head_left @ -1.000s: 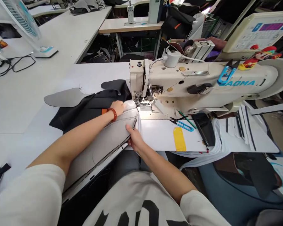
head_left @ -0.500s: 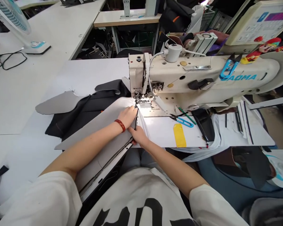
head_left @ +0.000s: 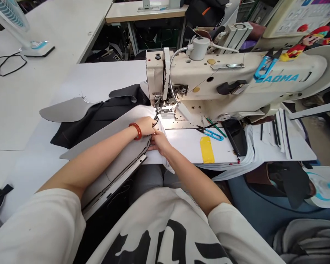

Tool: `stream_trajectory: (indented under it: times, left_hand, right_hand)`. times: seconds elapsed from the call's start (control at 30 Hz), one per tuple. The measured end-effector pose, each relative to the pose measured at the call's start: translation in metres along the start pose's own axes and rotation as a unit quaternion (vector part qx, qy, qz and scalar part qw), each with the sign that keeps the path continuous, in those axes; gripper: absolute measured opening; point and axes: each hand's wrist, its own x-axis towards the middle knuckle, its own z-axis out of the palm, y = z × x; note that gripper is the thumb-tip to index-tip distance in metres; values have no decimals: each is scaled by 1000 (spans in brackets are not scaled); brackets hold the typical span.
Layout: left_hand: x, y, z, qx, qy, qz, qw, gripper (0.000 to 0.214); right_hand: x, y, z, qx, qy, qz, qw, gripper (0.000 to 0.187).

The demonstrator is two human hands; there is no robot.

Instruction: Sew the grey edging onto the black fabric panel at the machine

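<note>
Pinching the dark-trimmed edge of the grey panel (head_left: pixel 118 154), your left hand (head_left: pixel 146 125) and right hand (head_left: pixel 160 142) meet fingertip to fingertip just in front of the sewing machine (head_left: pixel 222 80), close below its needle. Both sets of fingers appear curled and pressed together on the cloth; none lie spread flat. The panel runs from the machine's needle plate back toward you and off the front edge of the table (head_left: pixel 79 80). Black cloth (head_left: pixel 99 117) lies beneath it, to the left of the machine head.

Judged from this position, alignment is the critical point:

- Set the trimmed edge straight and flush before you present it to the machine.
- Hold your fingertips in front of the needle, never beneath it.
- Support the overhanging length so its weight does not drag the edge away from the machine.
- Guide lightly; do not pull.

Blue snips (head_left: pixel 211 134) and a yellow tag (head_left: pixel 206 149) lie to the right of the needle, apart from the cloth.
</note>
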Motion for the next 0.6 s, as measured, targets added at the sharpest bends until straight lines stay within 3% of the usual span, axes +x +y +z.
stream_trajectory:
  times: [0.07,0.17,0.2,0.23,0.3,0.4,0.6]
  left_hand:
    - [0,2,7,5,13,-3,1000,21]
    - [-2,8,16,13,11,-5,1000,33]
    - [-3,10,19,15,8,-3,1000,39]
    - [-5,11,21,16,9,0,1000,45]
    - [-7,14,24,12,19,3,1000,48]
    - [-8,16,26,-6,40,-6,999,34]
    - [6,17,31,-29,74,-19,997,26]
  right_hand:
    - [-1,-6,-16,-157,33,-42,986,37]
    - [2,-15,-44,-411,184,-114,886,43]
    - [6,-17,-51,-453,202,-113,861,50]
    - [12,-19,-57,-472,190,-106,854,59]
    - [26,-22,-64,-466,102,-98,873,71]
    - [41,-22,-63,-467,15,-133,874,75]
    - [50,-31,-58,-562,17,-139,815,69]
